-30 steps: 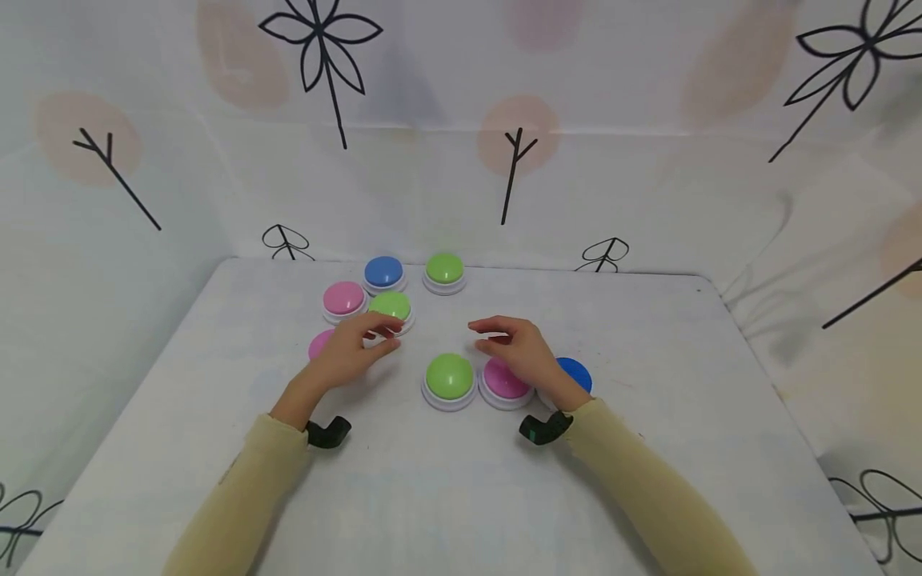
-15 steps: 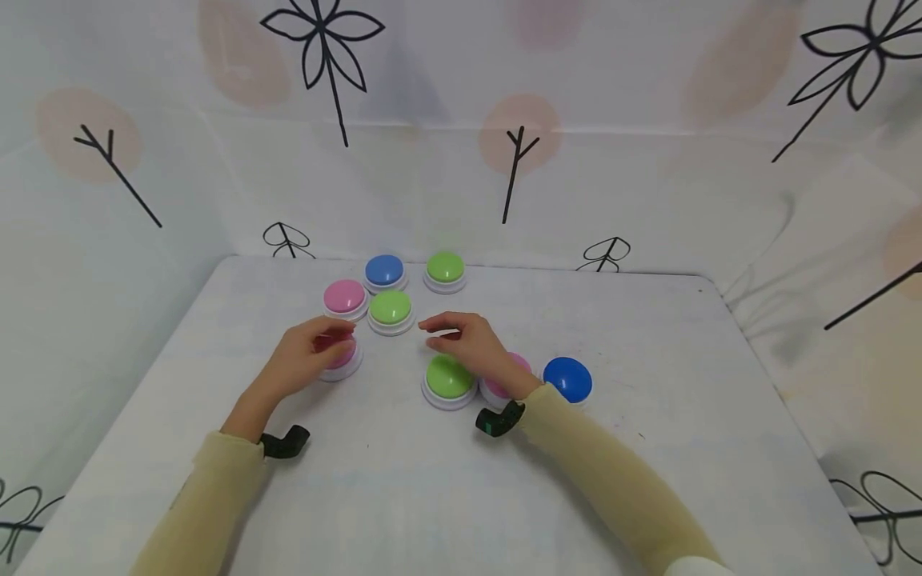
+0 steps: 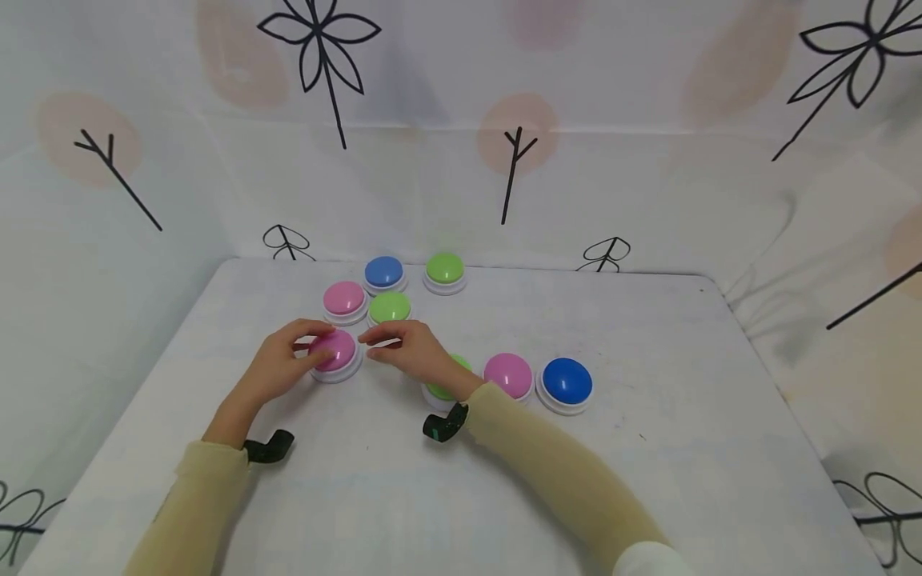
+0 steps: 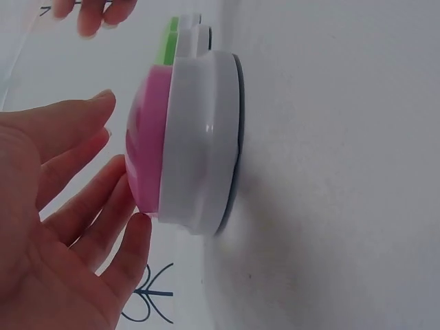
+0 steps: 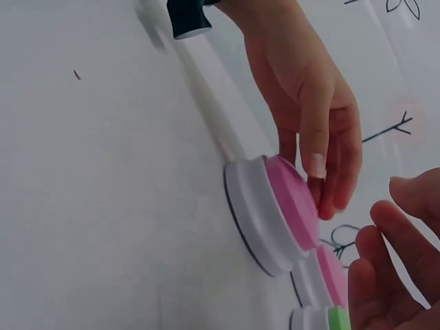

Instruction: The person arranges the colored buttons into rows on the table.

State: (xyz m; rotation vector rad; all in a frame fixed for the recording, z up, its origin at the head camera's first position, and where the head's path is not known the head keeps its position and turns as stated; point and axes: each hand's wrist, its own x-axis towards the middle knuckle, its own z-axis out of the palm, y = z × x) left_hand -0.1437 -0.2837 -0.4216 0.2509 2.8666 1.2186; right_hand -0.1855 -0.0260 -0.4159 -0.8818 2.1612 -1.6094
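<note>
A pink push button [image 3: 340, 350] on a white round base sits on the table left of the middle. My left hand [image 3: 277, 364] is at its left side, with thumb and fingers spread about the pink dome. In the left wrist view the fingertips [image 4: 139, 223] lie at the dome's edge; whether they press on it I cannot tell. My right hand [image 3: 414, 352] hovers just right of the same button, fingers loosely bent and holding nothing. Its forearm partly covers a green button [image 3: 441, 392], and the hand hides the lower part of another green button [image 3: 390, 306].
Behind stand a pink button [image 3: 343, 298], a blue button [image 3: 384, 272] and a green button [image 3: 444, 269]. To the right are another pink button [image 3: 508, 375] and a blue button [image 3: 567, 382]. A patterned cloth wall [image 3: 425, 192] rises behind the white table [image 3: 403, 496].
Both hands have moved left. The left hand has come down to the front-left pink button, and the right hand has passed over the front buttons to that button's right side.
</note>
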